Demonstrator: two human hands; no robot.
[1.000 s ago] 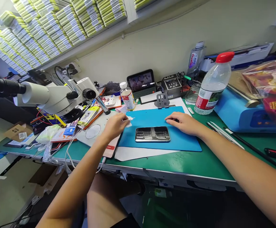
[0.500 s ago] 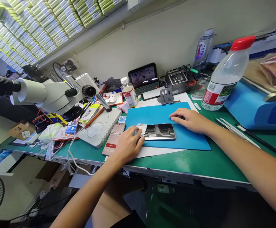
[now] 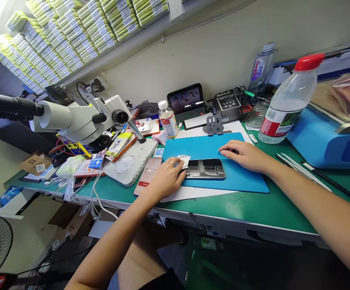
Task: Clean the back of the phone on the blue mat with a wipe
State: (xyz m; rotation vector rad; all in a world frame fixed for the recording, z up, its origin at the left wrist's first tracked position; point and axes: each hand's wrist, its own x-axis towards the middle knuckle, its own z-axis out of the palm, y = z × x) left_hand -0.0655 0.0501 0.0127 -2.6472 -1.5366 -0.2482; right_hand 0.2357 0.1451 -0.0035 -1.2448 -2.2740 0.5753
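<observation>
On a blue mat [image 3: 205, 147] lies a smartphone [image 3: 209, 168] with a dark, reflective face up. My left hand [image 3: 171, 176] rests at the phone's left end, its fingers closed on a crumpled white wipe [image 3: 184, 161] that touches the phone there. That end of the phone is hidden under the hand and the wipe. My right hand [image 3: 243, 155] lies on the mat just right of the phone, apart from it, fingers loosely stretched and holding nothing. A second phone [image 3: 146, 177] with a timer on its lit screen is left of my left hand.
A white microscope [image 3: 81, 123] stands at the left on its base [image 3: 126, 169]. Behind the mat are a small bottle [image 3: 168, 121], a tablet [image 3: 185, 98] and a grey phone stand [image 3: 214, 125]. A red-capped bottle [image 3: 286, 106] and a blue machine [image 3: 322, 141] are at the right.
The whole view has shifted slightly, so things sit a little lower and further right. My left hand stays at the phone's left end with the wipe; my right hand stays on the mat.
</observation>
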